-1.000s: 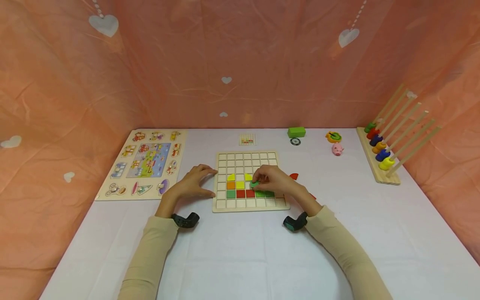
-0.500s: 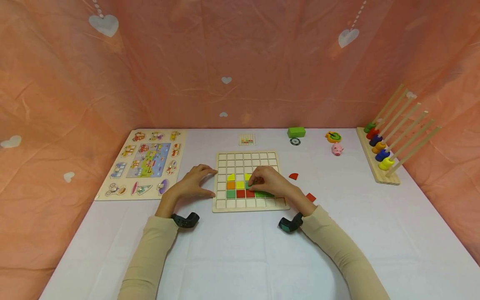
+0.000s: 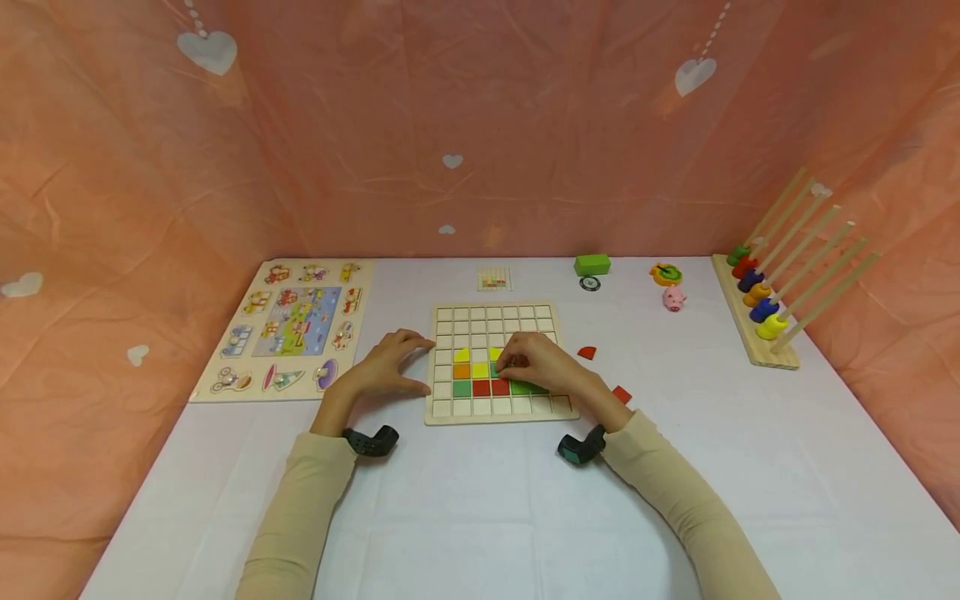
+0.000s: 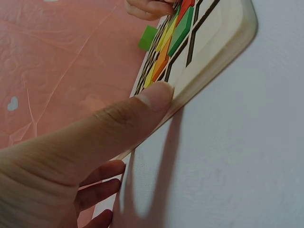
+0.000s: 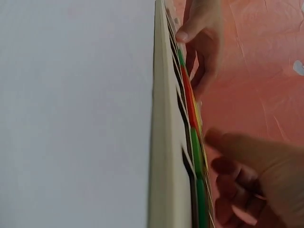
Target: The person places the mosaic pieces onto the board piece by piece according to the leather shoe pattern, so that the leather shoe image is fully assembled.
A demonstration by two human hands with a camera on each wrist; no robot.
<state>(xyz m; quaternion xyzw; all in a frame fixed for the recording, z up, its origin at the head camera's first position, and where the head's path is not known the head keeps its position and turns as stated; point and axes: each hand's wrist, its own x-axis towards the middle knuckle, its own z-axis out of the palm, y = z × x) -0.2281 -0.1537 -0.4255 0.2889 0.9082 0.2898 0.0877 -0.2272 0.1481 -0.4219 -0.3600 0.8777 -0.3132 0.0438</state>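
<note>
A wooden grid board (image 3: 444, 407) lies mid-table, with coloured tiles in its lower cells. My left hand (image 3: 385, 364) rests against its left edge, thumb and fingers spread apart; in the left wrist view the thumb (image 4: 128, 111) presses on the rim. Over the board, my right hand (image 3: 542, 363) pinches a small green tile (image 3: 494, 369) at a cell right of a yellow square tile (image 3: 480, 370). The fingers hide most of that tile. Below it run red tiles (image 3: 491, 387) and green tiles (image 3: 525, 388), partly covered by the right hand.
Two red pieces, a quarter-round tile (image 3: 587, 352) and a square tile (image 3: 621, 394), lie right of the board. Behind are a pattern card (image 3: 495, 279), a green box (image 3: 592, 265) and a toy pig (image 3: 674, 298). A picture puzzle (image 3: 247, 387) lies left; a peg stand (image 3: 776, 357) stands right.
My right hand has moved slightly left and lowered the green tile to the cell beside the yellow square, uncovering the red pieces. It then stays there. The left hand has not moved.
</note>
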